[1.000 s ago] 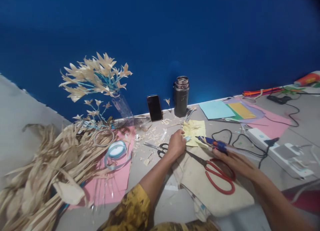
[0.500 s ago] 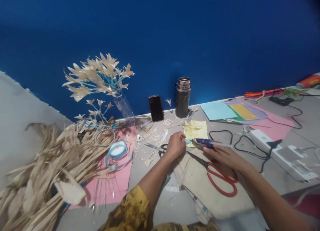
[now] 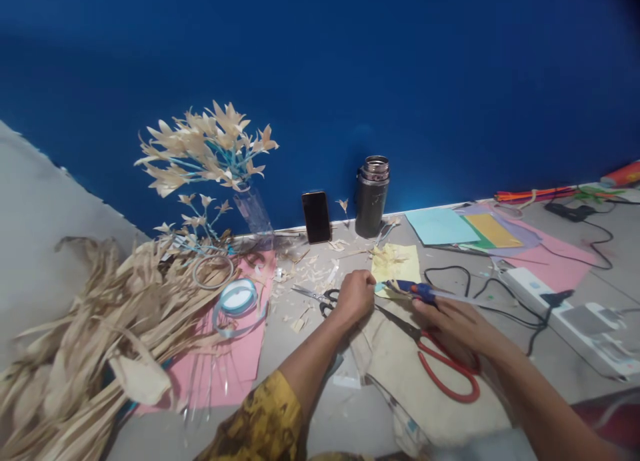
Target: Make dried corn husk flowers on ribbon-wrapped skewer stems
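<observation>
My right hand (image 3: 450, 321) is closed around a blue hot glue gun (image 3: 417, 289), a pale glue stick jutting from its back. The gun's tip points left, towards the fingers of my left hand (image 3: 356, 296). Those fingers are pinched on a small light-blue piece (image 3: 381, 287), perhaps a wrapped stem; most of it is hidden. Just beyond them, dried petals (image 3: 393, 256) lie on a yellow sheet (image 3: 409, 266). Red-handled scissors (image 3: 450, 374) rest on a folded cream cloth (image 3: 410, 388) below the hands. Small black-handled scissors (image 3: 327, 300) lie left of my left hand.
Dried husks (image 3: 75, 341) heap at the left, beside light-blue ribbon (image 3: 239, 298) on pink paper (image 3: 240, 368). Husk flowers (image 3: 210, 144) stand in a clear vase (image 3: 254, 214). A phone (image 3: 317, 218) and flask (image 3: 373, 198) stand by the wall. Right lie a power strip (image 3: 560, 314) and cables.
The view has shifted slightly, so most things sit a little further right. Both hands keep their hold, with the glue gun's tip still close to the light-blue piece.
</observation>
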